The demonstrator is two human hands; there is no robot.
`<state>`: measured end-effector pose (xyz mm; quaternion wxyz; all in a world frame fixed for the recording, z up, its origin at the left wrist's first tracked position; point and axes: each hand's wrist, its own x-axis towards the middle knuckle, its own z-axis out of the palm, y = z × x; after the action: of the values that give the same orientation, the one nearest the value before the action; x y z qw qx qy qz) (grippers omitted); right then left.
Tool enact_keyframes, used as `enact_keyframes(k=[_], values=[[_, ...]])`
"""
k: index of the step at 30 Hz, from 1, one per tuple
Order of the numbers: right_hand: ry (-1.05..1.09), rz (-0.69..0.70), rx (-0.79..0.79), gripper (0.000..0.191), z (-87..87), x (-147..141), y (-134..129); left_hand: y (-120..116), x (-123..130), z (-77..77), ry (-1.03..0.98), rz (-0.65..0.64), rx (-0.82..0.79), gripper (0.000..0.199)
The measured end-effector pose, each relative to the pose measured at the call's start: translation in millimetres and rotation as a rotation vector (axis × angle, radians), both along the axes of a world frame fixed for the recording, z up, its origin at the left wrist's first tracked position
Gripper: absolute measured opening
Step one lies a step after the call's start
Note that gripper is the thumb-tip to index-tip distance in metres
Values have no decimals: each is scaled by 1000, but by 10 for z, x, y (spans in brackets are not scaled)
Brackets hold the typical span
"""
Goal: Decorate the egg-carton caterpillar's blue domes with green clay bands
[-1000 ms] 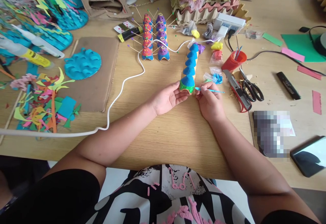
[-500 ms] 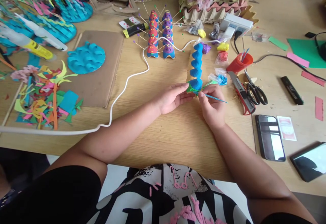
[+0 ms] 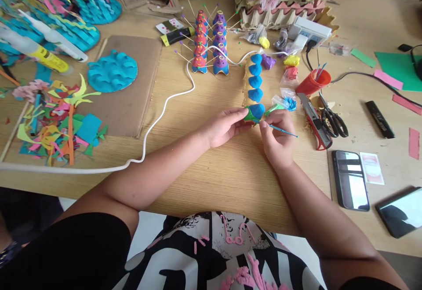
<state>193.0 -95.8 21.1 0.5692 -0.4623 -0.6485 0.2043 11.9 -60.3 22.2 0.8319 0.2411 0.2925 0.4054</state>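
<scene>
An egg-carton strip (image 3: 255,82) with blue clay over its row of cups lies pointing away from me. Green clay (image 3: 251,115) covers part of its near end. My left hand (image 3: 224,129) pinches that end, thumb on the green clay and fingers below. Closed around a thin blue modelling tool (image 3: 284,130), my right hand (image 3: 278,139) rests against the strip's right corner; the tool's tip meets the green clay. Just beyond the right hand are a strand of green clay (image 3: 274,108) and a blue clay lump (image 3: 290,103) in plastic.
Two finished carton caterpillars (image 3: 199,43) with pins stand further back, a white cable (image 3: 165,109) crossing them. On the right are a red cup (image 3: 314,82), a cutter (image 3: 314,122), scissors (image 3: 332,120) and a phone (image 3: 351,180). Paper scraps (image 3: 59,127) and cardboard (image 3: 132,109) lie left.
The right hand and the tool have shifted slightly, with the tool's free end a little lower and further right. The strip's cups face me slightly more. The view has moved a little.
</scene>
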Motion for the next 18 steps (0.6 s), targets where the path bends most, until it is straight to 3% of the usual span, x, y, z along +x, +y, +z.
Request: enact_keyframes(k=[18], values=[[-122, -12, 23, 18, 17, -28, -26, -24, 22, 18, 27, -12, 55, 11]])
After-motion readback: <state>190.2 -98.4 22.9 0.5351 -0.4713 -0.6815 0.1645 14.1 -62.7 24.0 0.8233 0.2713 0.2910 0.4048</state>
